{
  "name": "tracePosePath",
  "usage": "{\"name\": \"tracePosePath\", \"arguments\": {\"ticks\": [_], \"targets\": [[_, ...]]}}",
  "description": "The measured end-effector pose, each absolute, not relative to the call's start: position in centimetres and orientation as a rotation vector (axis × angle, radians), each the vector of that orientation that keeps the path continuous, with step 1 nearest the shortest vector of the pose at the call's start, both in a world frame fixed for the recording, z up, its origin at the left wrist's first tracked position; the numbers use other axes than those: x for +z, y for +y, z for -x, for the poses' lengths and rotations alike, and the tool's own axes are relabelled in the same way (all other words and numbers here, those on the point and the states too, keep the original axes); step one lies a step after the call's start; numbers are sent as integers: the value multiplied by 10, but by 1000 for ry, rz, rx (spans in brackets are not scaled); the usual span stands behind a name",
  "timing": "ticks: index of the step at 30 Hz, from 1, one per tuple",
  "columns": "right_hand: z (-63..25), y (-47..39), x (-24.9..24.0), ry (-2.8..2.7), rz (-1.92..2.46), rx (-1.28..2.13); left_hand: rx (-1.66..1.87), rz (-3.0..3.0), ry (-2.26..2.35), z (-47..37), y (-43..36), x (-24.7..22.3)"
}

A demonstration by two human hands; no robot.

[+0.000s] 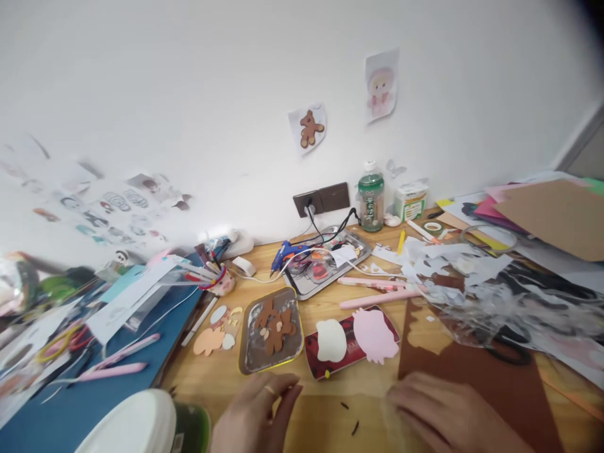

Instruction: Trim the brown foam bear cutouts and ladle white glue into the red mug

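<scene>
Tray (251, 360) of brown cutouts (274, 338) near left hand (252, 412), right hand (443, 409) farther; both hands' fingers drawn close, grip unclear

Craft desk (217, 371) (cluttered); glue gun (285, 255) and paper scraps (453, 261) show it.

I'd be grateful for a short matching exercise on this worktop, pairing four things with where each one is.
Things
1. brown sheet
2. white cutout
3. brown cut pieces
4. bottle

Places
A. inside the yellow-rimmed tray
B. next to the dark wall socket
C. partly hidden by the right hand
D. on the red rectangle, beside a pink cutout

Pairs: 1-C, 2-D, 3-A, 4-B
</scene>
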State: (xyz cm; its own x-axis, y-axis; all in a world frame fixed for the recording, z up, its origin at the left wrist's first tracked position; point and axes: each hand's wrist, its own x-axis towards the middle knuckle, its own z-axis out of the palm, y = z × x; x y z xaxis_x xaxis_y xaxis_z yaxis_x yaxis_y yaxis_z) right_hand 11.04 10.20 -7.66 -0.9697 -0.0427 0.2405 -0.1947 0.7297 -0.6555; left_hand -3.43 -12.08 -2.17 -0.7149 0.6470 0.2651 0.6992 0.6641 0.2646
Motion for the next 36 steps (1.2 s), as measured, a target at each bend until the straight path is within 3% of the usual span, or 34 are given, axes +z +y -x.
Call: {"name": "tracePosePath", "arguments": {"ticks": [4,12,17,23,31,36], "targets": [[-91,87,-82,-2857,-83,1023,-619,1028,-2960,22,-119,-55],[-67,49,-94,-2982,-105,832,-779,1101,-2958,8,-132,-87],[-61,47,-107,-2926,-112,807,-807,1004,-2937,8,-132,-85],[-62,44,-105,-2930,-262,486,-814,1026,-2918,17,-130,-78],[-47,67,-73,-2871,-36,769,-837,1037,-2958,21,-121,-71],[-49,69,-76,-2909,-350,543,-838,1143,-2899,18,-108,-75]]}}
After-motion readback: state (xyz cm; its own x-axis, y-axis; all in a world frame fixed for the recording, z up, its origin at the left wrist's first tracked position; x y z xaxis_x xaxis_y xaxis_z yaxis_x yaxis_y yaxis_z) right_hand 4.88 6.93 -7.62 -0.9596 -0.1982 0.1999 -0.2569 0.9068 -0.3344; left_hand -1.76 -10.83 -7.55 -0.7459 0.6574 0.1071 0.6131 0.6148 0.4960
